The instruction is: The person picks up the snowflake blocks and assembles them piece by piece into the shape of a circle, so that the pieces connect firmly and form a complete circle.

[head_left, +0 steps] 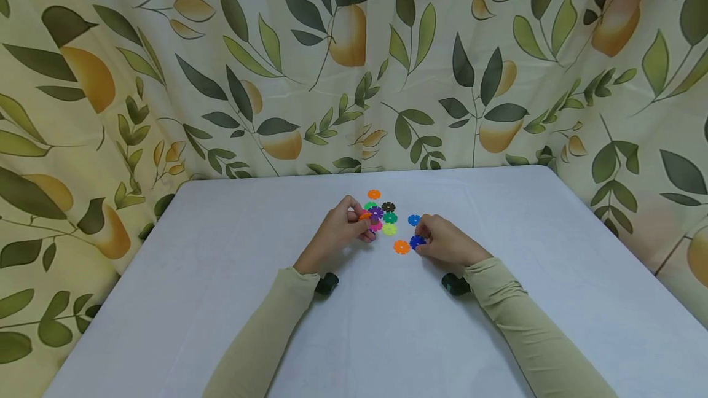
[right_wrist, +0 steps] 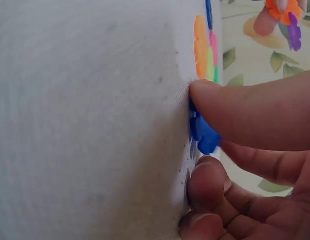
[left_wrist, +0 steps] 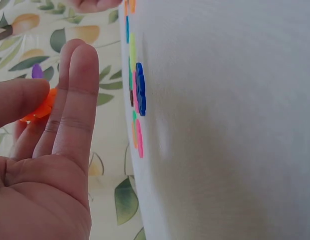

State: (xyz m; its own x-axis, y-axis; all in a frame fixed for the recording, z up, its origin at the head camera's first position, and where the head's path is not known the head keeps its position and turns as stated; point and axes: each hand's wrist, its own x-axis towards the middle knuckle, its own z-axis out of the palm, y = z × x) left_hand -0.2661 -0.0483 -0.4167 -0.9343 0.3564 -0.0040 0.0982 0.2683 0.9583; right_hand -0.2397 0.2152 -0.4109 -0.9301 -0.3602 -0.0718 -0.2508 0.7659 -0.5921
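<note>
My left hand [head_left: 338, 226] is raised above the table and pinches an orange notched disc [left_wrist: 43, 106] between thumb and fingers. A purple notched disc [left_wrist: 37, 71] joins onto that orange one and sticks out past the fingers. Two fingers of this hand stretch out straight in the left wrist view. Low at the tabletop, my right hand [head_left: 447, 241] grips a dark blue notched disc [right_wrist: 207, 136] between thumb and fingertips, partly hidden by the thumb. Just left of it lies a loose orange disc [head_left: 401, 247], and a lighter blue disc [head_left: 414, 220] lies behind.
Between the hands, loose discs lie on the white tabletop [head_left: 166, 300]: yellow-green [head_left: 389, 230], green [head_left: 389, 218], dark brown [head_left: 389, 207] and pink [head_left: 376, 226]. Farther back is another orange disc [head_left: 373, 194]. A leaf-patterned curtain [head_left: 343, 109] hangs behind the table.
</note>
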